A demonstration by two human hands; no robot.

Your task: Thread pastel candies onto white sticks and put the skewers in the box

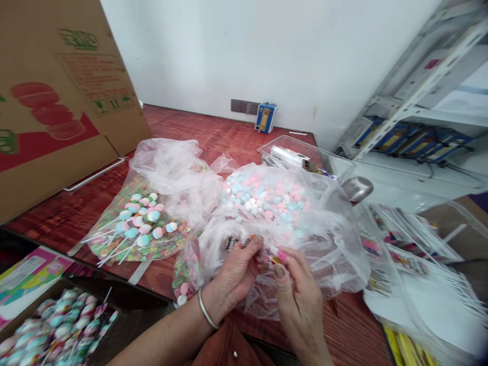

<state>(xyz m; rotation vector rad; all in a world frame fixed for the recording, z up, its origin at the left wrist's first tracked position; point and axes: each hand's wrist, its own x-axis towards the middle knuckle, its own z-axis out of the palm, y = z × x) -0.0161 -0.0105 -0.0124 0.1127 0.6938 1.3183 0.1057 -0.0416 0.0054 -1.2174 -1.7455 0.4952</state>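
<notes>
Both of my hands work close together over the near edge of a clear bag of small pink, blue and white marshmallows (263, 195). My left hand (238, 272) is closed, its thumb and fingers pinching a small printed plastic wrapper (231, 243), partly hidden by the fingers. My right hand (301, 295) pinches a pink-and-white marshmallow piece (281, 254) beside the left fingertips. Whether a stick runs through that piece is hidden. To the left, several marshmallow skewers (143, 221) on white sticks lie on a bag of coloured ring candies (107, 236).
A carton (61, 91) stands at the left. A box of wrapped marshmallow sticks (61, 325) sits lower left. Behind the bag are a clear tray (335, 162) and a metal scoop (357, 189). Clear bins with white sticks (434, 284) stand at the right, below a shelf (427, 112).
</notes>
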